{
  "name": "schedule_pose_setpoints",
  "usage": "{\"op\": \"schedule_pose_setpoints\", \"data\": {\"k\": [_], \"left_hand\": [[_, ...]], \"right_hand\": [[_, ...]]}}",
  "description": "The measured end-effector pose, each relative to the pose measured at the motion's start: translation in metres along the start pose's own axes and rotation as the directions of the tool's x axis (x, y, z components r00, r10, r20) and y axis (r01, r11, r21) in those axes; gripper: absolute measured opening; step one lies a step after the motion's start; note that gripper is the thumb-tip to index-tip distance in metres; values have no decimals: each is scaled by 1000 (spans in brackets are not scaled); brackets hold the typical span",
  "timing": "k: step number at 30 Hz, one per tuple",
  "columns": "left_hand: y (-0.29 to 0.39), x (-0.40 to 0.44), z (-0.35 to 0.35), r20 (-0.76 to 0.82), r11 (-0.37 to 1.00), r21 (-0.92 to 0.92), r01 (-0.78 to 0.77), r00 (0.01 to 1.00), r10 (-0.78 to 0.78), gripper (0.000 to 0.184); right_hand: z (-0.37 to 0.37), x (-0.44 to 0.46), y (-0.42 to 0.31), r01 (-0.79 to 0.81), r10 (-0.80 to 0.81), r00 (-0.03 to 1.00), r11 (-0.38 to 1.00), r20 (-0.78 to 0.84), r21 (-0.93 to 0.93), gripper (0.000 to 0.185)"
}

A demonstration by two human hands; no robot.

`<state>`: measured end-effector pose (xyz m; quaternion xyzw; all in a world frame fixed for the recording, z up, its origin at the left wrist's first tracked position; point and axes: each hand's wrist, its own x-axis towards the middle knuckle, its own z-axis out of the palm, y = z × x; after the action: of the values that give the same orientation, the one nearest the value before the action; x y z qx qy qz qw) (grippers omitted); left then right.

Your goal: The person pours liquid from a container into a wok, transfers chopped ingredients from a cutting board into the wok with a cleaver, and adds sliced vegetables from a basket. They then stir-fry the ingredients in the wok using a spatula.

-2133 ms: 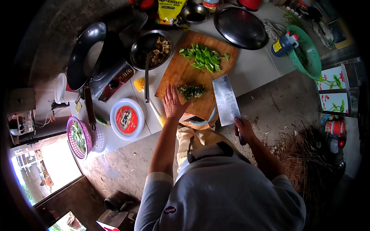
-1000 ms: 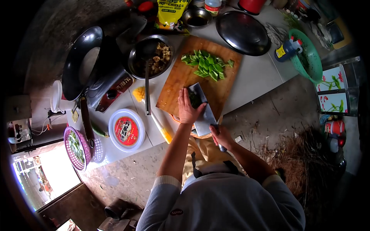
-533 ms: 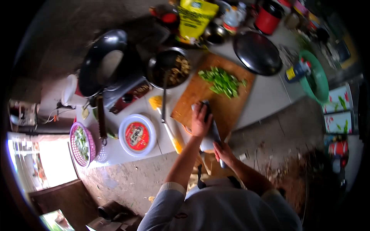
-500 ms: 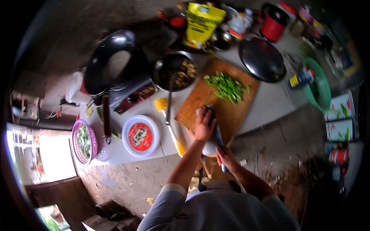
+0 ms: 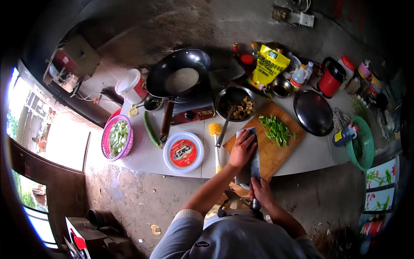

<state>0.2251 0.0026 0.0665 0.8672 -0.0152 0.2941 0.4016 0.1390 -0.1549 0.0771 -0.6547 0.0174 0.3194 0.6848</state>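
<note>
While we stood at the near edge of the table (image 5: 317, 156), our right hand (image 5: 261, 192) was closed around the handle of the cleaver (image 5: 255, 167), beyond this edge. Our left hand (image 5: 242, 150) lay on the upper part of the blade, with fingers stretched out and a little apart. The blade was over the near left part of the cutting board (image 5: 286, 159), whose lowest corner came to the table edge. Dark chopped food, partly hidden, showed beside our left fingers.

The cut green pieces (image 5: 278, 130) were gathered on the farther part of the board, so between them and the cleaver we had a bare band of wood. On the left side the room was narrower: the brush (image 5: 214, 129) lay close to the board, and the steel bowl (image 5: 244, 108) stood near its far left edge, with the ladle (image 5: 225, 131) directed toward us. The black lid (image 5: 313, 113) was just beside the far right edge. Nearer to us, bare table extended from the board toward the green basin (image 5: 361, 144) at the right end.
</note>
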Motion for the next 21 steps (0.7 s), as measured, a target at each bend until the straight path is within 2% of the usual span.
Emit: {"op": "schedule_pose_setpoints", "data": {"k": [2, 4, 8, 14, 16, 18, 20, 21], "left_hand": [[3, 28, -21, -26, 996, 18, -89, 996, 90, 28], [0, 55, -43, -34, 991, 41, -128, 991, 129, 26], [-21, 118, -94, -65, 972, 107, -211, 974, 219, 25], [-71, 208, -183, 31, 939, 168, -301, 953, 301, 25], [-93, 229, -202, 77, 933, 186, -308, 951, 299, 25], [-115, 246, -217, 93, 926, 174, -334, 942, 322, 24], [-138, 264, -230, 205, 970, 148, -194, 965, 161, 24], [-173, 276, -227, 204, 939, 268, -214, 965, 162, 23]], "right_hand": [[16, 4, -27, 55, -55, 998, 998, -3, -22, 27], [32, 15, -48, 92, -95, 994, 994, 58, 57, 28], [87, 36, -112, 99, -107, 990, 991, 92, 90, 31], [185, 87, -179, 63, -85, 994, 958, 65, 279, 33], [209, 109, -189, 82, -104, 992, 957, 66, 278, 33], [228, 127, -197, 12, -38, 996, 946, 74, 324, 34], [240, 138, -201, 38, -52, 998, 956, 39, 292, 35], [243, 141, -202, 30, -37, 999, 957, 18, 289, 35]]}}
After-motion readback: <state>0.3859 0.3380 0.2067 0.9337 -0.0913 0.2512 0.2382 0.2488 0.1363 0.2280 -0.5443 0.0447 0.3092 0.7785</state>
